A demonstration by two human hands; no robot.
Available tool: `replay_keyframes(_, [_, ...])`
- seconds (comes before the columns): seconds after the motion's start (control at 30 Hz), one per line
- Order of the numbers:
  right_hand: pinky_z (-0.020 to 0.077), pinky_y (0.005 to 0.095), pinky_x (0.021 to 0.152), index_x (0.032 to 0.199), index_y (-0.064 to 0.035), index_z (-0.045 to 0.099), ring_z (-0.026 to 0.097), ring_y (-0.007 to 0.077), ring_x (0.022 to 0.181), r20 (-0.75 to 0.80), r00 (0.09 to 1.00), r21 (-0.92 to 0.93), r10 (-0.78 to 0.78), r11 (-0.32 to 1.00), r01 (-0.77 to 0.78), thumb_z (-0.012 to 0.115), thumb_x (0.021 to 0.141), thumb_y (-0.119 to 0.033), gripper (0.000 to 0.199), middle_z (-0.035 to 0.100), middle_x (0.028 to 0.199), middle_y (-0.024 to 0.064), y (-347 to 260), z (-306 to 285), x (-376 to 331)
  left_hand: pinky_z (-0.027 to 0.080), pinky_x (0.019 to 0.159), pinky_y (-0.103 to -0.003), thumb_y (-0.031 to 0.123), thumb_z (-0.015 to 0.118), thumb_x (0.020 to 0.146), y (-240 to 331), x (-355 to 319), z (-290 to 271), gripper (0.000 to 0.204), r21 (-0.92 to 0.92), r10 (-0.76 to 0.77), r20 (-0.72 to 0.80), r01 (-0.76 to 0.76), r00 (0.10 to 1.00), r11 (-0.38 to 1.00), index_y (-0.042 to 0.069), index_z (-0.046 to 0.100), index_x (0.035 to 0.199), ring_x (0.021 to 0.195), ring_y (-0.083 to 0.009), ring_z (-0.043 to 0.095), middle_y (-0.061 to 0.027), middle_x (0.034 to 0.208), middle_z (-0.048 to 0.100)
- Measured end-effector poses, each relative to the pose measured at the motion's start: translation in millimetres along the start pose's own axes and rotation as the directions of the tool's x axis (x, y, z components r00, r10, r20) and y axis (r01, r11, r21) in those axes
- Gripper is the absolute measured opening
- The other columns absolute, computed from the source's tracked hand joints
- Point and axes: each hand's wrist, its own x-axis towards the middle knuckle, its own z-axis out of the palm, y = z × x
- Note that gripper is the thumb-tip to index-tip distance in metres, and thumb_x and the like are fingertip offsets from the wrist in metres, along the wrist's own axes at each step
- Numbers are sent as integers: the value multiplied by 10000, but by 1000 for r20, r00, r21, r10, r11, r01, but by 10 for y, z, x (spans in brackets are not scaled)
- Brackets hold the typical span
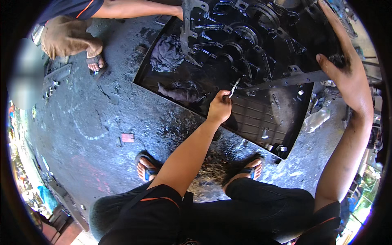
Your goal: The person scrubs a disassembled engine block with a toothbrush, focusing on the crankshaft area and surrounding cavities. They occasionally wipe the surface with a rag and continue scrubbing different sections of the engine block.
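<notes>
A large, dark, oily engine block [245, 45] with round bearing seats stands in a wide black tray [177, 107]. My left hand [220, 107] is closed on a slim pale tool [234, 88], its tip pointing at the lower edge of the block; its exact kind cannot be made out. At the block's right side, my right hand [347, 77] grips the edge, thumb on the near face and fingers stretched along the outer side. Part of that grip is hidden.
Two dark rags [167, 54] [181, 90] lie in the tray's left part. Small metal rings [281, 149] sit in its near right corner. At the far left, a co-worker's arm [139, 9] reaches to the block. A clear plastic bottle [317, 119] lies right of the tray.
</notes>
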Motion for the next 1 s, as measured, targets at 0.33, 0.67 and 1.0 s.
replay_keyframes(0.33, [209, 378, 1290, 1643, -73, 375, 319, 244, 1575, 67, 996, 172, 54, 983, -65, 621, 786, 68, 902, 396, 1685, 145, -224, -64, 93, 559, 736, -455, 124, 577, 1009, 358, -61, 323, 197, -154, 35, -124, -54, 992, 987, 79, 633, 1192, 803, -388, 740, -264, 868, 718])
replay_keyframes(0.67, [178, 406, 1294, 1667, -77, 328, 290, 247, 1582, 119, 984, 215, 129, 964, -153, 580, 779, 118, 943, 359, 1705, 129, -285, -43, 91, 557, 774, -522, 166, 570, 1022, 553, -29, 227, 188, -172, -184, 37, 187, 982, 967, 99, 655, 1176, 890, -455, 732, -252, 907, 733])
replay_keyframes(1.0, [175, 384, 1284, 1701, -110, 232, 282, 261, 1573, 290, 938, 353, 188, 890, -288, 706, 725, -23, 1089, 276, 1732, 144, -583, -204, 190, 566, 791, -480, 182, 585, 1000, 602, 167, 224, 243, -196, -257, -72, 239, 964, 951, 111, 725, 1185, 887, -420, 741, -236, 906, 742])
